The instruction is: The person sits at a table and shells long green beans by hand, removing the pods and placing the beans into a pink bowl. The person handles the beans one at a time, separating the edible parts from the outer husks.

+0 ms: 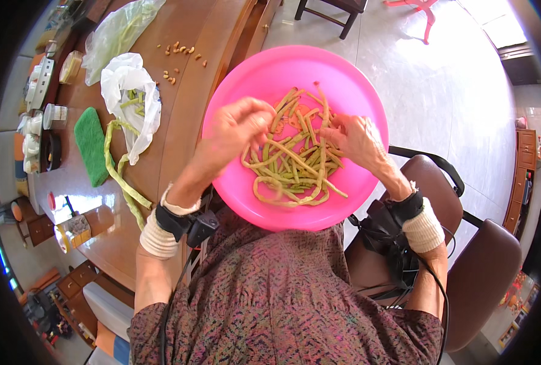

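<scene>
A pink plastic basin (234, 191) rests at my lap, holding many short pieces of green bean (293, 166) and some long yardlong beans (298, 159). Over its left side is my left hand (245, 123), blurred, with fingers curled together; whether a bean is pinched there cannot be made out. My right hand (357, 137) is inside the right rim, thumb and fingers closed on a long upright yardlong bean (324, 107). A printed orange picture shows on the basin's bottom between the pieces.
On the wooden table (179, 114) at left lie a white plastic bag (129, 73) with bean pieces, whole yardlong beans (115, 169), a green cloth pad (91, 148), a clear bag (120, 34) and scattered nuts (182, 49). Brown chairs (482, 283) stand at right.
</scene>
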### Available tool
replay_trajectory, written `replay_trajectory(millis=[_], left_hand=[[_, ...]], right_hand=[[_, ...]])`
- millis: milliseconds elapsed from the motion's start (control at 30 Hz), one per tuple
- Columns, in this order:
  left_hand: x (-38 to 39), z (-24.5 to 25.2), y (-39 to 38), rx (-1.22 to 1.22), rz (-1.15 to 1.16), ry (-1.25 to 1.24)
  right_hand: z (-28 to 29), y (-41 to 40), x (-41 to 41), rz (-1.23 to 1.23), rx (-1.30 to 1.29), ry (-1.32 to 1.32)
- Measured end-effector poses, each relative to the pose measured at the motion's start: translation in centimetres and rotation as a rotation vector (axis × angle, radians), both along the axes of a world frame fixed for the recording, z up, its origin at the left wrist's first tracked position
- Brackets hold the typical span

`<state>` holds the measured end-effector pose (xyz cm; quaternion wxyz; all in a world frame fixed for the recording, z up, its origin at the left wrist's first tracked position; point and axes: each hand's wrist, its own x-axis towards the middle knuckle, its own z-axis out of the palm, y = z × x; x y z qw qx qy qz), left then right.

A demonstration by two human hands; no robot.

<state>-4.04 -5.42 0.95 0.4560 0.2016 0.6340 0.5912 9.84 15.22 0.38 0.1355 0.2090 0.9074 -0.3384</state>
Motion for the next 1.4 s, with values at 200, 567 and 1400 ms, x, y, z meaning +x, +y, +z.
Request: replay_trajectory(millis=[200,567,1400], left_hand=[[-1.0,0.6,-0.4,0.112,0.149,-0.085],[-4.7,2.1,-2.5,0.29,0.349,-0.052],[0.3,-0.4,-10.5,0.266,0.365,-0.371]], right_hand=[[-2.2,-1.2,-3.1,0.288,0.338,0.394],[-6.3,-1.6,-5.9,0.743,0.61,0.595],[3.7,-13.5,-19.4,0.299,-1.113,0.109]])
